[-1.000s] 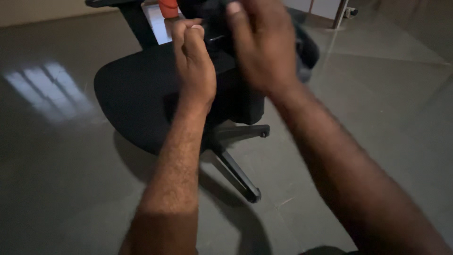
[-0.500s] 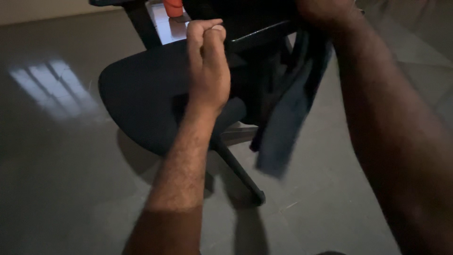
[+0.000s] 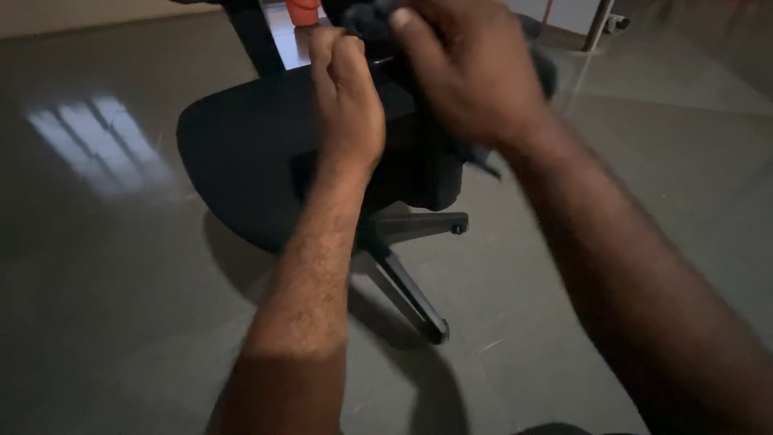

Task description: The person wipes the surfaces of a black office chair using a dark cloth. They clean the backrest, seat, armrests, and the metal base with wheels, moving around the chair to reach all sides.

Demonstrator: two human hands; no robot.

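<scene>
Both hands bunch a dark cloth above the office chair.
Head view: since a moment ago the right hand (image 3: 471,76) has swung back in, fingers pinching the dark cloth (image 3: 370,20); left hand (image 3: 348,97) fisted on it, over the office chair (image 3: 241,153).

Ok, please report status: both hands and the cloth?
Left hand fisted, shut on dark cloth. Right hand gripping same cloth. Black chair directly beneath.

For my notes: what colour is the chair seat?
Black; the chair seat shows best in the head view.
</scene>
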